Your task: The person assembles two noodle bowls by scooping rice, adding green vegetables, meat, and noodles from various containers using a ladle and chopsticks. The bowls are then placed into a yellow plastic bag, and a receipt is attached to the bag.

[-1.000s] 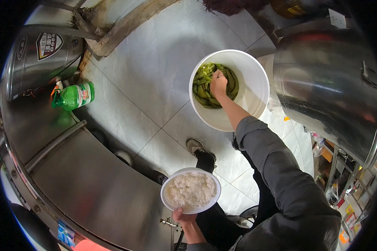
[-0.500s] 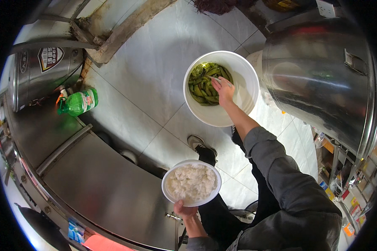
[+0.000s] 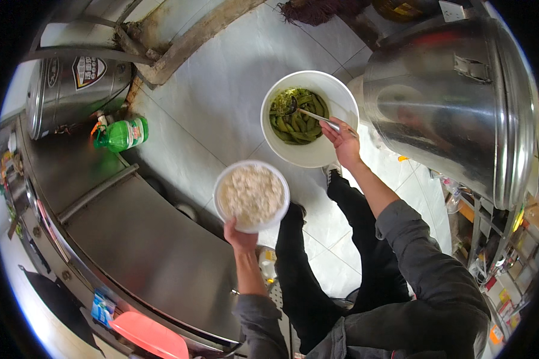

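My left hand (image 3: 241, 235) grips the near edge of a white bowl (image 3: 286, 200), thumb over the rim. White cooked rice (image 3: 253, 194) fills it. My right hand (image 3: 345, 145) is closed around the metal handle of a ladle (image 3: 312, 115). The ladle's dark scoop reaches down into a white bucket (image 3: 343, 100) on the floor. Long green pickled-looking vegetables (image 3: 298, 127) lie in greenish liquid inside. The scoop is at the liquid near the far left of the bucket; what it holds, if anything, I cannot make out. The bowl hangs in the air, left of and nearer than the bucket.
A metal-topped counter (image 3: 150, 245) runs along my left, bearing a green plastic bottle (image 3: 124, 134) and a pink tray (image 3: 153, 335). Behind the bottle is a steel drum (image 3: 84, 90). A large steel barrel (image 3: 437, 113) stands right of the bucket, with cluttered shelves (image 3: 491, 239) nearer me.
My right hand has drawn back toward me, and the ladle now shows plainly. My left hand has moved the rice bowl farther away and slightly left.
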### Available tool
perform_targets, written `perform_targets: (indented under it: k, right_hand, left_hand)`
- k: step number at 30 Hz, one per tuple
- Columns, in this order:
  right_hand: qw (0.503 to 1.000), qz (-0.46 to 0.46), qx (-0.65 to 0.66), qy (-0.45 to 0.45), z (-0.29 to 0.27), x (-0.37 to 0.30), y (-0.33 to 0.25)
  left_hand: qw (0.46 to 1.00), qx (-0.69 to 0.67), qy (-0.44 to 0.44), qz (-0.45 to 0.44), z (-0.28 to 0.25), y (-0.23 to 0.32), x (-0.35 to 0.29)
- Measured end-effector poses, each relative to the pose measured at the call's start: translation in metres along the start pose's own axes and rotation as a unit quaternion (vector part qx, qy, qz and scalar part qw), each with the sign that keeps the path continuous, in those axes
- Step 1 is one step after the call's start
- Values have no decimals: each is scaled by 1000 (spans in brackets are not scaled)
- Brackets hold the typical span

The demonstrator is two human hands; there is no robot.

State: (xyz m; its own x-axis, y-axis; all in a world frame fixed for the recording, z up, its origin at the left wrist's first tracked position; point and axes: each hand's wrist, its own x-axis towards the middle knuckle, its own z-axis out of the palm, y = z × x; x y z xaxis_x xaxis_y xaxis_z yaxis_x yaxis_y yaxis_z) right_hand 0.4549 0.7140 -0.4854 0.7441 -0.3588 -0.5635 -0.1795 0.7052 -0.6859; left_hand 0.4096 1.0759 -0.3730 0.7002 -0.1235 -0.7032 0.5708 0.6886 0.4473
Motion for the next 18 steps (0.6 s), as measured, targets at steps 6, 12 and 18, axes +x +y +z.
perform_targets:
  k: [6, 12, 18]
  right_hand:
    - [989, -67, -85, -98, 16, -119, -117]
    - [896, -184, -309, -260, 65, -230, -191]
    - [650, -326, -582, -364, 92, -253, -186]
  left_hand:
    - [999, 3, -32, 1, 34, -6, 36]
    - [995, -10, -97, -32, 85, -21, 40]
    - [992, -14, -112, -62, 117, -34, 29]
